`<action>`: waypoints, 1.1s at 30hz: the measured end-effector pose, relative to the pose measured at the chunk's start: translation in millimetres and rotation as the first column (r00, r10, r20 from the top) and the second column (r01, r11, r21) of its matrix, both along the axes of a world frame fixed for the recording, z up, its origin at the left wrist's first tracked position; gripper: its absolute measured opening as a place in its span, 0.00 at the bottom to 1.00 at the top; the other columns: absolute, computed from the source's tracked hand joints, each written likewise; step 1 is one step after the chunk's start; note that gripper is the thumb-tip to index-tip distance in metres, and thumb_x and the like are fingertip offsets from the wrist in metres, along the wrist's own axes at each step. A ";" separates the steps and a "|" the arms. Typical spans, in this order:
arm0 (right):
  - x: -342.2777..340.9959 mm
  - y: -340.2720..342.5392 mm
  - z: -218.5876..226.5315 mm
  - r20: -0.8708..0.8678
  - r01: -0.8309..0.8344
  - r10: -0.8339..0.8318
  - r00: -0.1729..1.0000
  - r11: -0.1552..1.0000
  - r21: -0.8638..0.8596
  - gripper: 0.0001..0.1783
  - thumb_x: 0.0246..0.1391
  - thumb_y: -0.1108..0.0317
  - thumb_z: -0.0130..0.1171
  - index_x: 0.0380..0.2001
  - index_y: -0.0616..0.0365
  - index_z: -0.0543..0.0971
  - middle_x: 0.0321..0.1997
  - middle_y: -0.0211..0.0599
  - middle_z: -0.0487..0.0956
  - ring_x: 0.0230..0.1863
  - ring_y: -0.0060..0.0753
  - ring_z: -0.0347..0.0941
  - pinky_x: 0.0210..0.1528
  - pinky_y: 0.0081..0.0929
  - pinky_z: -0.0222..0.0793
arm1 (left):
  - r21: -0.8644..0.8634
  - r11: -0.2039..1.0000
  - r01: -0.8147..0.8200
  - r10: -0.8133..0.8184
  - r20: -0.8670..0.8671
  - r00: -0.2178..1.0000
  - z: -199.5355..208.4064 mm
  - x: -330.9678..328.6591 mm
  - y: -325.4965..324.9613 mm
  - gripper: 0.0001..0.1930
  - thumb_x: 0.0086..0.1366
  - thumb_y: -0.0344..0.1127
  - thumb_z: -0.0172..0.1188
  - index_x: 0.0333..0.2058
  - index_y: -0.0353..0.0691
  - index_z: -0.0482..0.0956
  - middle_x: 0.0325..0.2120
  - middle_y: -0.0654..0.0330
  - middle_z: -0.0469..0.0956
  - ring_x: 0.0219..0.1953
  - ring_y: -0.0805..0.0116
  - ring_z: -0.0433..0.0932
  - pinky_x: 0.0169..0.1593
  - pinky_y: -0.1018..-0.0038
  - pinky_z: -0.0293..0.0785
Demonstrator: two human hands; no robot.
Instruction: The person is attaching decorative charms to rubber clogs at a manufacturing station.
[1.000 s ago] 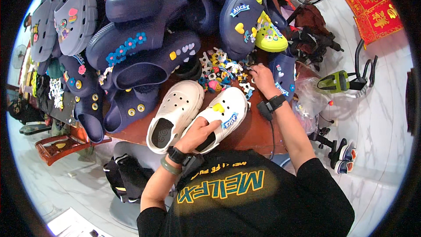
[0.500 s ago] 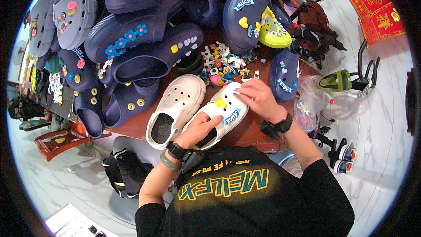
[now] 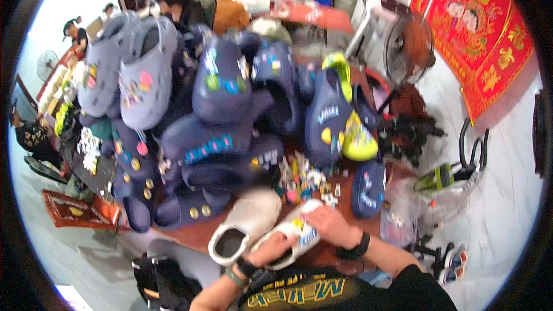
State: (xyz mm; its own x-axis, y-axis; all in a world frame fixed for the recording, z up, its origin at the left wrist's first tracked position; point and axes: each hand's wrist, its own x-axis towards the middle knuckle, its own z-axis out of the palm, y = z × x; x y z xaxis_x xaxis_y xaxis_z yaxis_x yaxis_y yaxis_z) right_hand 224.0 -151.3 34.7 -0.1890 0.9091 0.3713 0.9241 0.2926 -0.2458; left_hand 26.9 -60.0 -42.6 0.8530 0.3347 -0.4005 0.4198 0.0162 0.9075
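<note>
A white clog (image 3: 288,228) lies angled near the table's front edge, with a yellow charm and a blue badge on its upper. My left hand (image 3: 276,247) grips it near the heel opening, fingers closed on its side. Curled over the toe end, my right hand (image 3: 332,226) is closed on the clog. Its fingertips are blurred, so any small charm under them is hidden. Touching it on the left is a second white clog (image 3: 255,210), bare of charms. A heap of small colourful charms (image 3: 302,178) lies just beyond the toes.
Navy clogs (image 3: 222,86) with charms pile up high beyond my hands, beside lavender clogs (image 3: 151,72). A lime clog (image 3: 360,138) and a navy clog (image 3: 368,190) lie on the right. Plastic bags (image 3: 400,219) hang by the right edge. Several people sit farther back near a fan (image 3: 408,46).
The view has tilted up, bringing the far room and people into sight and blurring the picture. Both hands remain at the same white clog, the right one now farther over its toe.
</note>
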 end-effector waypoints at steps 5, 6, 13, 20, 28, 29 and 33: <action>-5.6 -3.6 3.6 0.206 -0.106 0.152 0.967 0.970 -0.218 0.17 0.42 0.71 0.53 0.37 0.68 0.76 0.35 0.39 0.73 0.38 0.37 0.68 0.44 0.33 0.65 | -0.158 0.985 -0.063 0.079 0.096 0.992 29.9 -2.3 -6.1 0.23 0.63 0.50 0.55 0.26 0.31 0.78 0.17 0.65 0.74 0.21 0.76 0.69 0.24 0.74 0.65; -5.7 -0.4 4.0 0.214 -0.109 0.154 0.965 0.972 -0.208 0.17 0.42 0.71 0.53 0.37 0.68 0.76 0.35 0.39 0.73 0.38 0.37 0.68 0.44 0.33 0.65 | -0.112 0.993 -0.048 0.058 0.085 0.995 19.6 -0.8 -5.4 0.24 0.62 0.50 0.55 0.22 0.32 0.76 0.15 0.66 0.70 0.19 0.77 0.66 0.22 0.73 0.62; -17.7 17.5 22.9 0.425 -0.095 0.317 0.848 0.880 -0.466 0.07 0.38 0.69 0.55 0.20 0.59 0.80 0.34 0.36 0.72 0.41 0.37 0.66 0.42 0.29 0.62 | -0.053 0.998 0.035 -0.032 0.046 0.998 38.5 3.7 12.8 0.28 0.61 0.52 0.56 0.12 0.36 0.66 0.10 0.70 0.58 0.16 0.79 0.55 0.18 0.70 0.51; 3.3 20.5 21.0 0.203 -0.121 0.195 0.960 0.937 -0.327 0.06 0.44 0.67 0.56 0.23 0.57 0.80 0.28 0.36 0.73 0.37 0.39 0.70 0.36 0.33 0.65 | -0.110 0.993 -0.051 0.064 0.126 0.990 11.0 5.2 2.1 0.28 0.61 0.53 0.57 0.12 0.35 0.71 0.10 0.71 0.61 0.15 0.80 0.57 0.17 0.72 0.52; 61.9 5.5 -35.0 0.060 0.604 -0.613 0.788 0.752 -0.264 0.08 0.50 0.71 0.50 0.34 0.63 0.73 0.38 0.50 0.71 0.38 0.53 0.72 0.40 0.42 0.71 | -0.153 0.988 -0.015 0.028 0.087 0.996 41.8 5.1 7.0 0.25 0.61 0.52 0.56 0.19 0.32 0.77 0.13 0.70 0.67 0.16 0.80 0.62 0.17 0.76 0.54; 60.4 4.2 -40.9 0.053 0.603 -0.613 0.788 0.752 -0.266 0.08 0.50 0.71 0.50 0.34 0.63 0.73 0.38 0.50 0.71 0.38 0.53 0.72 0.40 0.42 0.71 | -0.192 0.981 0.001 0.007 0.040 0.999 57.6 3.1 8.2 0.24 0.62 0.51 0.56 0.21 0.32 0.78 0.14 0.70 0.68 0.16 0.81 0.62 0.18 0.76 0.54; 60.3 -3.7 -62.3 0.077 0.592 -0.599 0.797 0.750 -0.296 0.09 0.49 0.76 0.48 0.35 0.64 0.72 0.40 0.51 0.69 0.40 0.56 0.70 0.41 0.43 0.70 | -0.201 0.979 0.015 -0.004 0.056 0.998 53.0 3.1 9.9 0.22 0.63 0.49 0.56 0.25 0.32 0.79 0.16 0.71 0.69 0.18 0.81 0.63 0.19 0.77 0.55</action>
State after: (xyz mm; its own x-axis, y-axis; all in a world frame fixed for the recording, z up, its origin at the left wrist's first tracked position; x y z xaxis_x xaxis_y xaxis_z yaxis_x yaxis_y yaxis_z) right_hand 284.3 -155.0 -27.6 0.4318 0.8993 0.0696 0.8803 -0.4034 -0.2497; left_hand 30.0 -50.1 10.3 0.8783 0.2437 -0.4114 0.3704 0.1974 0.9077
